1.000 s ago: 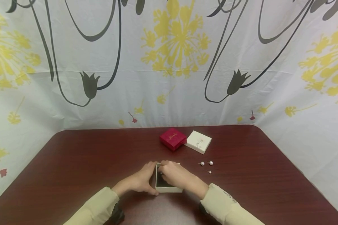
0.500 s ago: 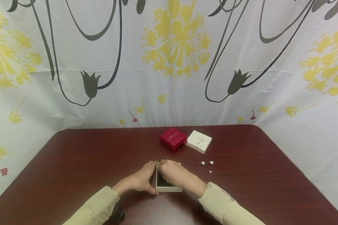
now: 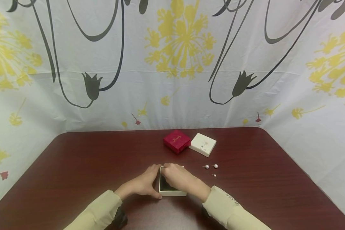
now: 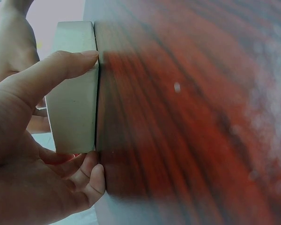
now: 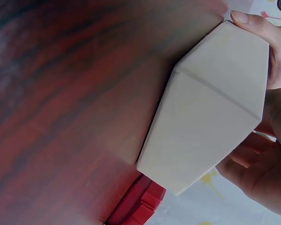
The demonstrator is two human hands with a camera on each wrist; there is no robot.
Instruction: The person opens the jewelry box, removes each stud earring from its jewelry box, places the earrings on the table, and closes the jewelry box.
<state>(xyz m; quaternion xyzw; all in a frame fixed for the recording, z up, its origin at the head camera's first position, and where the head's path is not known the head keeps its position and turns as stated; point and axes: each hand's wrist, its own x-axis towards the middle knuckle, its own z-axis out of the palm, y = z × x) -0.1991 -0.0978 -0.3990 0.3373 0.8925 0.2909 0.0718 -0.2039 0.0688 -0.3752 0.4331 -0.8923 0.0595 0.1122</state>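
A small white box (image 3: pixel 172 193) with a dark inside stands on the table before me, its top uncovered. My left hand (image 3: pixel 143 183) holds it at the left side. In the left wrist view the thumb lies across one pale wall (image 4: pixel 75 112), and the fingers bend round the box's end. My right hand (image 3: pixel 178 178) reaches over the right side, with its curled fingers down inside the box. Whatever those fingertips touch or pinch is hidden by the hand and the walls. The right wrist view has mainly the outer walls of the box (image 5: pixel 196 122).
Several inches right of the box lie two larger white pearl-topped pins (image 3: pixel 207 166) and a smaller one (image 3: pixel 214 175). Farther back are a red jewelry box (image 3: pixel 176 141) and a white lid (image 3: pixel 203 144) with a small printed drawing. A patterned curtain (image 3: pixel 118 111) hangs behind the table.
My right hand and forearm have shifted very slightly, the fingers staying inside the box. The left hand and the other things look the same.
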